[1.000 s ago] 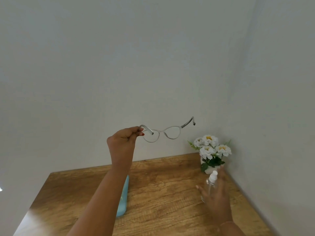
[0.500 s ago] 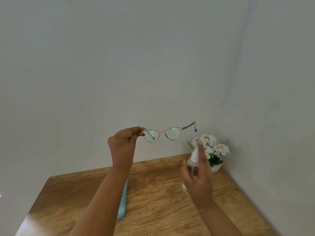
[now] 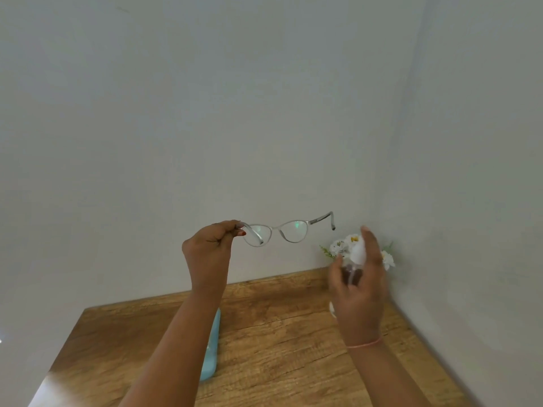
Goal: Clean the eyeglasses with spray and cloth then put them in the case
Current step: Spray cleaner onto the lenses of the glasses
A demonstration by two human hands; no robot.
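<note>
Eyeglasses [image 3: 276, 234] with a pale translucent frame were pinched by one temple in the left hand [image 3: 210, 248], high above the brown wooden desk [image 3: 279, 336], presumably to expose both lenses. The right hand [image 3: 360, 295] gripped a clear white-capped spray bottle [image 3: 358, 254] beside them, forefinger on top. Count: one pair, one bottle, one light-blue oblong case [image 3: 212, 342] on the desk; no cloth visible.

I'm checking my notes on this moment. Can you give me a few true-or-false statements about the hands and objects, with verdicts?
1. The left hand pinches the eyeglasses at one end of the frame. True.
2. The eyeglasses are folded shut. False: both temples are spread open.
3. The blue case lies on the wooden table. True.
4. The right hand is empty. False: the right hand grips the spray bottle, raised off the table.
</note>
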